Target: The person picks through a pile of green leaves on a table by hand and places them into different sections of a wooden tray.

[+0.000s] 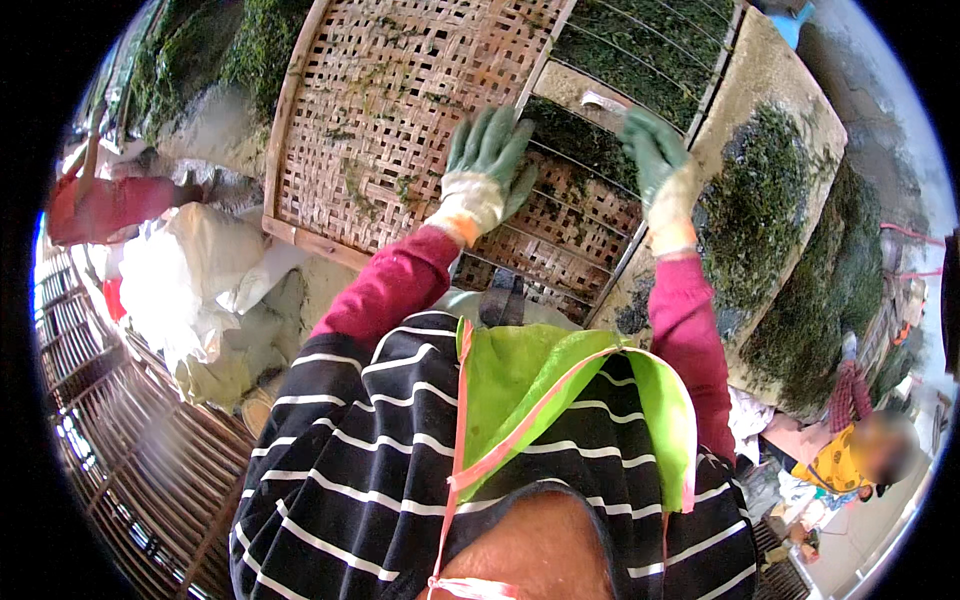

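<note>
1. Landmark is the woven bamboo tray (400, 120), which leans up and away from me.
2. My left hand (487, 160), in a green glove, lies flat on the tray's right edge. Its grip is spread and pinches nothing.
3. My right hand (655, 160), also gloved, is right of the tray on the wire rack (590, 210). Its fingers are curled at a rack bar; I cannot tell whether they clamp it.
4. Green seaweed (580, 140) lies on the rack between the two hands, just right of the tray.
5. Progress, my judgement: the tray holds only stray shreds, so it looks mostly cleared. The mats (760, 200) further right are loaded thick.
6. The rack's long axis runs from lower right up to upper left, parallel to the tray's edge.
</note>
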Motion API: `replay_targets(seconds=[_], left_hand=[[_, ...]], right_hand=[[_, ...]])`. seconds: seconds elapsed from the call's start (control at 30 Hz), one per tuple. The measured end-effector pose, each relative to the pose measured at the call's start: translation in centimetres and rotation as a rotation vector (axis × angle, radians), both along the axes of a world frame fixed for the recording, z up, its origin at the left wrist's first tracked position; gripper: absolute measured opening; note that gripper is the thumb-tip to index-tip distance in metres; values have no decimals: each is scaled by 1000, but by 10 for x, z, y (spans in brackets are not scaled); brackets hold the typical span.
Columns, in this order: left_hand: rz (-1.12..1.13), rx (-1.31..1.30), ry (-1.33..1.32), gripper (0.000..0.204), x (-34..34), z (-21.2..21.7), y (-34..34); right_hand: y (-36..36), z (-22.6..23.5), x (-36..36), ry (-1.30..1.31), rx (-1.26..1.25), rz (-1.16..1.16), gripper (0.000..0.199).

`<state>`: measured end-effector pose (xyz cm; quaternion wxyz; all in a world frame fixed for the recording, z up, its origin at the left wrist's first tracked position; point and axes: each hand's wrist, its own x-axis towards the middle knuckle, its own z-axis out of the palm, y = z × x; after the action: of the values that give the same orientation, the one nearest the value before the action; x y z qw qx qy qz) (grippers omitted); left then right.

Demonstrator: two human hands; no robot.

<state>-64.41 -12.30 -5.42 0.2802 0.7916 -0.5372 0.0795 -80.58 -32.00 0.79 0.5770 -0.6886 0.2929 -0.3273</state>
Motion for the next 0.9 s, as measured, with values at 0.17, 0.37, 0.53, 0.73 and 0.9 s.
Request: replay_targets(seconds=[0.17,0.37,0.53,0.73,0.9], left_hand=[[-10,-26,39,60,6,-16,-16],[3,13,42,54,6,-15,-20],[-1,5,-4,63,11,-19,-19],[131,-40,155,80,0,-10,-8],[147,11,188,92,1,-9,-1]], right_hand=[[24,2,-51,147,-308,-101,28],[55,8,-35,388,-798,16,30],[18,-5,-18,389,-602,59,31],[-5,33,32,720,-845,109,38],[-65,-37,47,875,-975,174,37]])
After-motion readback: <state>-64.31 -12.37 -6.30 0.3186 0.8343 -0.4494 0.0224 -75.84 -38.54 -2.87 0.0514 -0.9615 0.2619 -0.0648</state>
